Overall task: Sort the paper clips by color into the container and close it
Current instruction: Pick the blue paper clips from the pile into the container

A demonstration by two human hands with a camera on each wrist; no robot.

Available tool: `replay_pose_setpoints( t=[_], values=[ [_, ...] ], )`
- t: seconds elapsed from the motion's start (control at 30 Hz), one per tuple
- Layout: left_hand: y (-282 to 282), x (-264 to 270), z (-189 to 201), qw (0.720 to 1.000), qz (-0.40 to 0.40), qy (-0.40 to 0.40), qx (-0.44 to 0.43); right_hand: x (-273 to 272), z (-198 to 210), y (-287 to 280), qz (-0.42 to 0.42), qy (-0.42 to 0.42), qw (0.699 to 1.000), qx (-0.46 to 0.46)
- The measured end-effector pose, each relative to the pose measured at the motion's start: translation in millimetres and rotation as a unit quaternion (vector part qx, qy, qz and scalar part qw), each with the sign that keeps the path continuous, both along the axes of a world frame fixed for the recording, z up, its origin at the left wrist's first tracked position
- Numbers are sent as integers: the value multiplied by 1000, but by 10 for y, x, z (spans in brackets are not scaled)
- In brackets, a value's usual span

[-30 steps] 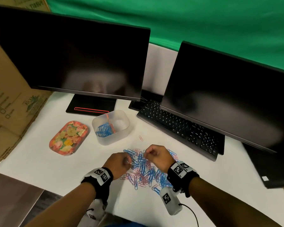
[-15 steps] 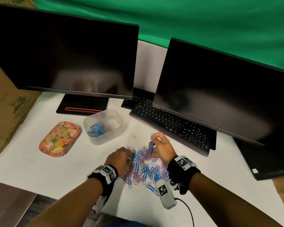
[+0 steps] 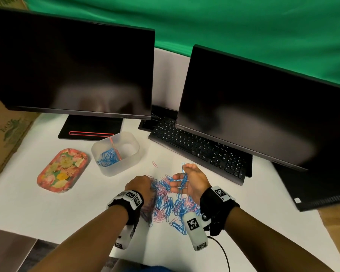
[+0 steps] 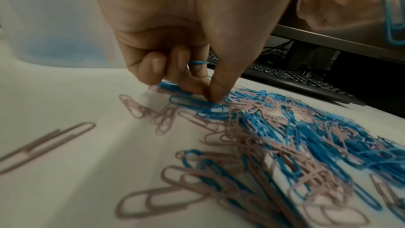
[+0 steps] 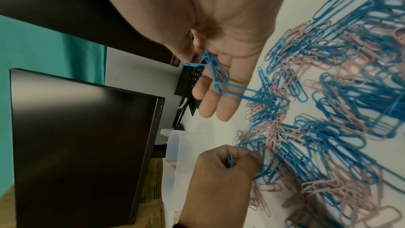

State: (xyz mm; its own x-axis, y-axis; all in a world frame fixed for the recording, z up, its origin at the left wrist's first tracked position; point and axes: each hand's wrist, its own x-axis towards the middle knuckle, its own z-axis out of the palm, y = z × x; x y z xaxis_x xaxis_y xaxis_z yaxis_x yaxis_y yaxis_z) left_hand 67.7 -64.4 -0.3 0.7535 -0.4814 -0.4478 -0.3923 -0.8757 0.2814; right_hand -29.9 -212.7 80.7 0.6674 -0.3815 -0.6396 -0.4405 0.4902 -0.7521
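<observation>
A heap of blue and pink paper clips (image 3: 171,201) lies on the white table in front of me. My left hand (image 3: 140,183) is down at the heap's left edge; its thumb and forefinger (image 4: 215,91) pinch a blue clip (image 4: 188,101), and another blue clip (image 4: 197,62) is tucked in the curled fingers. My right hand (image 3: 195,179) is raised over the heap's far side, palm turned inward, and its thumb pins a bunch of blue clips (image 5: 213,68) against the fingers. The translucent container (image 3: 124,165) stands at the far left with blue clips (image 3: 108,159) in its left compartment.
A floral lid (image 3: 62,170) lies left of the container. One pink clip (image 3: 154,164) lies apart, beyond the heap. A black keyboard (image 3: 198,148) and two dark monitors (image 3: 71,67) stand behind. A cardboard box (image 3: 6,132) borders the table's left side.
My right hand has lifted off the heap and turned palm inward with blue clips in it. My left hand has pushed further into the heap's left edge.
</observation>
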Motion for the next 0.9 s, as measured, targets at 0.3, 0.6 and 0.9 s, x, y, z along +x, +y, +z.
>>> replay_pose_setpoints(
  t=[0.3, 0.6, 0.9],
  values=[
    [373, 151, 302, 972, 89, 50, -211, 179, 57, 88, 42, -7, 999, -12],
    [873, 455, 962, 919, 177, -4, -353, 904, 378, 546, 119, -75, 990, -17],
    [1070, 1082, 954, 953, 232, -15, -193, 1788, 650, 1266, 175, -107, 976, -71]
  ],
)
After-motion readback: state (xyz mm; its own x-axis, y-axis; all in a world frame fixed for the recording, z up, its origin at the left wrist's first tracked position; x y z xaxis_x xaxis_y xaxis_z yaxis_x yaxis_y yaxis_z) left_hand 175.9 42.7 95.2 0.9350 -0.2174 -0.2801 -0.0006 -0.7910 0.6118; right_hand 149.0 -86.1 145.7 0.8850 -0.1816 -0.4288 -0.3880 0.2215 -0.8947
